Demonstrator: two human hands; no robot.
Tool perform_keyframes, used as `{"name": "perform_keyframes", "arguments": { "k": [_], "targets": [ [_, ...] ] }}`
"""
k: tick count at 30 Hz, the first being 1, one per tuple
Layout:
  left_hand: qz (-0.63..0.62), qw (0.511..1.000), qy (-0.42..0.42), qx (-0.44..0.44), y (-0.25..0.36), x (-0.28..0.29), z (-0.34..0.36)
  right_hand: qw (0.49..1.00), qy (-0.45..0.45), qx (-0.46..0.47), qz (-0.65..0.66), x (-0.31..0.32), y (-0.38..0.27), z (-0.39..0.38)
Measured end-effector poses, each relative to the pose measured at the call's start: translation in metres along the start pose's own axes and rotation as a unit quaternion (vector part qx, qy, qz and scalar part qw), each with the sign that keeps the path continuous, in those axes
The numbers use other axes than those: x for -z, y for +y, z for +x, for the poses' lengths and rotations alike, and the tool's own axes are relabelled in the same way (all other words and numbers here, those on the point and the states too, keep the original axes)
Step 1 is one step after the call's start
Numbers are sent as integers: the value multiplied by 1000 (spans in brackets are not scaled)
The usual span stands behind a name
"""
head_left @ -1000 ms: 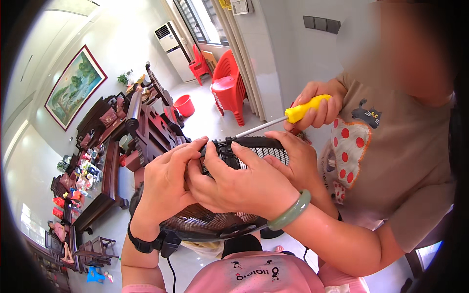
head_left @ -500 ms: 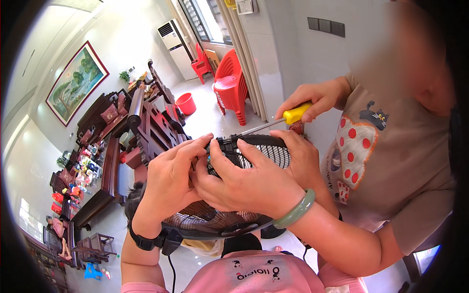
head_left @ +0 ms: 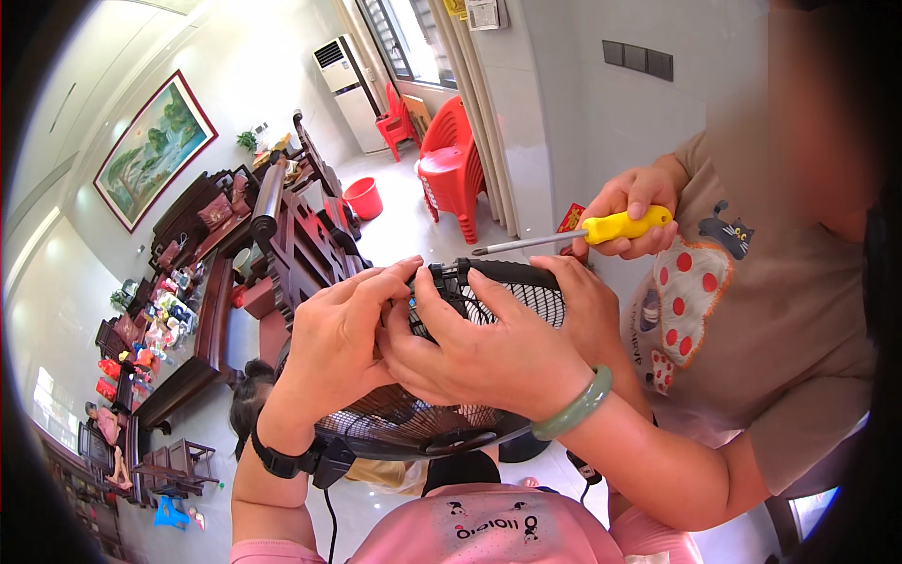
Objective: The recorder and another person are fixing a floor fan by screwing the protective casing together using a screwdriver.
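Observation:
A black fan head with a mesh guard (head_left: 413,420) is tilted in front of me. My left hand (head_left: 343,334), a black strap on its wrist, curls its fingers against the guard's upper rim. Farther right, my right hand (head_left: 590,305) grips the rim; the co-worker's forearm partly hides my right arm. Between my hands, the co-worker's hand with a green bangle (head_left: 575,404) pinches around a black clip (head_left: 449,274) on the rim. In the other hand the co-worker holds a screwdriver (head_left: 625,226) with a yellow handle, its tip just above the clip.
The co-worker in a brown shirt (head_left: 799,310) stands close on the right. Beyond the fan are stacked red plastic chairs (head_left: 451,164), a red bucket (head_left: 363,198) and dark carved wooden furniture (head_left: 301,221). A cluttered table (head_left: 188,362) stands at the left.
The co-worker's screwdriver has drawn back to the right, its tip lifting off the clip area and its handle lower. My hands keep their hold on the rim.

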State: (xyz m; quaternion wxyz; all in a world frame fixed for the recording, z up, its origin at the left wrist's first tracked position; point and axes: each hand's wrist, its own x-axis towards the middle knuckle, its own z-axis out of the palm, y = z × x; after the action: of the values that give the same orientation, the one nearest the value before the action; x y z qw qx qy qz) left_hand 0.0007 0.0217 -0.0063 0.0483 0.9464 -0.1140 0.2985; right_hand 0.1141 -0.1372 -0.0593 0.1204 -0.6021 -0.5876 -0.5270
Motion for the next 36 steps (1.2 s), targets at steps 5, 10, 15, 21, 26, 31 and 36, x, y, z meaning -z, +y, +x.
{"name": "perform_keyframes", "arguments": {
  "k": [5, 10, 15, 21, 26, 31, 36],
  "targets": [
    [13, 1000, -5, 2, 0, 0, 0, 999, -1, 24, -28, 6, 7, -1],
    [-4, 1000, 6, -4, 0, -1, 0, 999, -2, 48, 0, 9, 13, -1],
    [-17, 1000, 4, 4, 0, -2, 0, 994, -54, 91, -27, 12, 17, -1],
    [-21, 1000, 13, 10, 5, 0, -1, 984, -89, 142, -63, 20, 22, 0],
    [-21, 1000, 7, 18, 5, -1, 0, 992, -80, 98, 2, 18, 18, -1],
    [-13, 1000, 14, 10, 6, 1, -1, 983, -75, 155, -70, 22, 23, 5],
    [-10, 1000, 23, -6, 5, -1, 1, 977, -78, 170, -104, 19, 24, 4]
  ]
}}
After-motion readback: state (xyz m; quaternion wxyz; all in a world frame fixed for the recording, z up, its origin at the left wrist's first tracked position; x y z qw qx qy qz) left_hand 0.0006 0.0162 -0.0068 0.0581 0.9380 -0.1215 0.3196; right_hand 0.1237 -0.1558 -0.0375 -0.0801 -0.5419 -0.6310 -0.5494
